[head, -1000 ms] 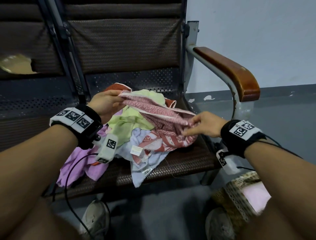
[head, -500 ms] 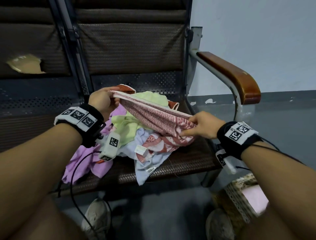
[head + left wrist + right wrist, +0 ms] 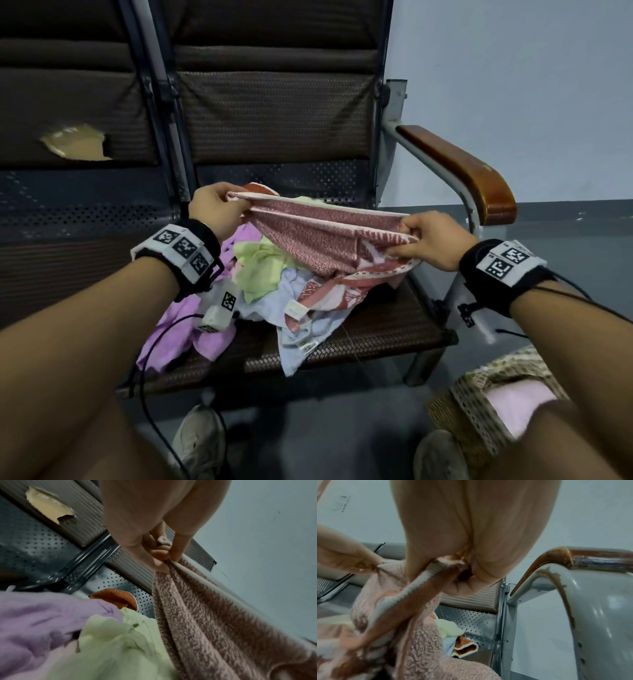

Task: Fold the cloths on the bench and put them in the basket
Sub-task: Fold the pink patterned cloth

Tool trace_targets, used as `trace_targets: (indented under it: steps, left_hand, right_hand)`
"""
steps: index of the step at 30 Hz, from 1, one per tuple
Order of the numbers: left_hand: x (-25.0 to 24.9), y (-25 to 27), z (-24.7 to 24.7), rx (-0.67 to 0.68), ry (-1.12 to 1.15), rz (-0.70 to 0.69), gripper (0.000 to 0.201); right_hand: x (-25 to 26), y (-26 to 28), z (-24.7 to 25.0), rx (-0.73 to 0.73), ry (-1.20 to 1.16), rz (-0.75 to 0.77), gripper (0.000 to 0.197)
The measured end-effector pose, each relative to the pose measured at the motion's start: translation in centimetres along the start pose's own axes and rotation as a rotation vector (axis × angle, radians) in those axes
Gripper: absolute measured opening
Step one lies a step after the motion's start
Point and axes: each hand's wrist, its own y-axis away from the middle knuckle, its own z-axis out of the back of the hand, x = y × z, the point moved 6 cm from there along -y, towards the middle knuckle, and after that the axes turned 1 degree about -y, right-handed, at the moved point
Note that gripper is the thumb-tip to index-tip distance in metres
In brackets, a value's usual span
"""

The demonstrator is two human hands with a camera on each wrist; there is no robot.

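A red-and-white patterned towel [image 3: 318, 233] hangs stretched between my two hands above a pile of cloths on the bench seat [image 3: 383, 329]. My left hand [image 3: 219, 205] pinches its left corner, seen close up as the towel [image 3: 214, 615] drops from the left hand [image 3: 164, 559]. My right hand [image 3: 421, 236] grips the right end, where the towel [image 3: 412, 609] bunches under the right hand [image 3: 458, 572]. Below lie a green cloth [image 3: 260, 267], a purple cloth [image 3: 178, 335], a pale blue cloth [image 3: 301, 346] and an orange cloth [image 3: 116, 597]. The woven basket [image 3: 462, 401] stands on the floor at lower right.
A wooden armrest [image 3: 459, 171] on a grey metal frame rises right of the seat, close to my right hand. The neighbouring backrest has a torn patch [image 3: 75, 144]. A pink folded cloth [image 3: 517, 401] lies in the basket. My shoes [image 3: 202, 442] are on the grey floor under the bench.
Both hands have lifted the patterned towel off the pile and drawn apart, pulling its top edge taut; the right hand moved up and to the right.
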Motion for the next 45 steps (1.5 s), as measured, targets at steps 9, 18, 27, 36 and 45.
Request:
trace_targets:
  steps: [9,18,27,36,45]
  left_hand:
    - [-7.8,-0.2,1.8,-0.142,-0.309,-0.252,0.028]
    - [-14.9,-1.3,4.0,-0.144,-0.238,-0.302,0.027]
    - [-14.9,-0.4,3.0,0.141,-0.102,-0.326,0.059]
    - [-15.5,-1.1,3.2,-0.023,-0.05,-0.434,0.027]
    - [-18.6,-0.7,0.7,-0.131,0.177,-0.309,0.06]
  right_hand:
    - [3.0,-1.4,10.1,-0.31,-0.119,0.074,0.034]
    - [5.0,-1.1,14.6,-0.257,-0.152,0.139,0.029]
    - [5.1,-0.5,15.5,-0.196,-0.277,0.054,0.016]
    - [6.1,-0.5,14.7,-0.331,-0.318,-0.099,0.042]
    - [8.4,-1.7,15.6,-0.455,-0.845,-0.248,0.021]
